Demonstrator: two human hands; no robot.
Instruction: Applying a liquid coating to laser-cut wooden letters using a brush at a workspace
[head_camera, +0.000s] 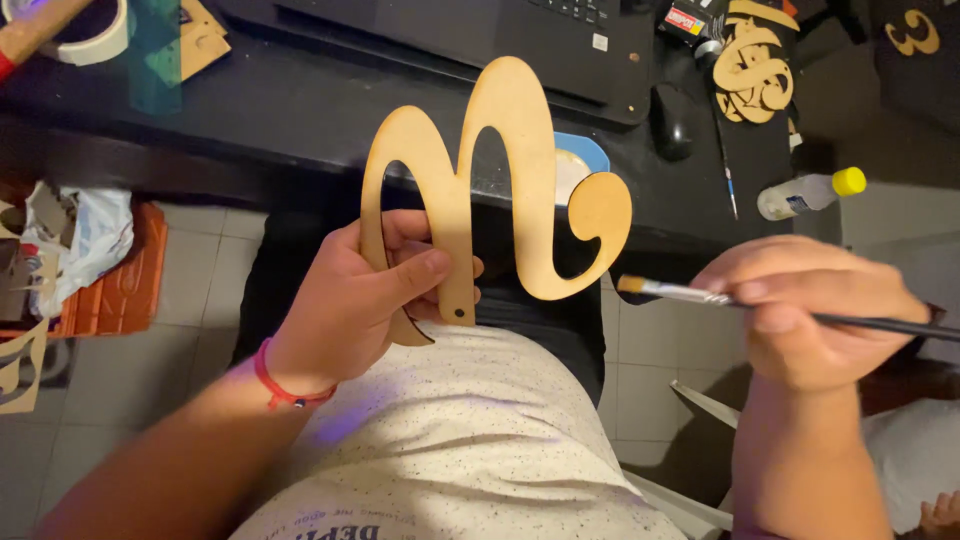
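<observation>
A home craft corner, set up at a dark desk (300, 110) in a tiled room. Beyond the left hand (350, 300) sits a closed black laptop (480, 30), with a computer mouse (672, 122) above the right hand (810, 310). Craft supplies crowd the desk: a roll of masking tape (95, 35) far up and left of the left hand, a stack of curly wooden cutouts (755, 70) and a small clear bottle with a yellow cap (810, 193) just above the right hand. Left of the left hand, an orange crate (120, 290) with crumpled plastic bags stands on pale floor tiles (180, 330).
</observation>
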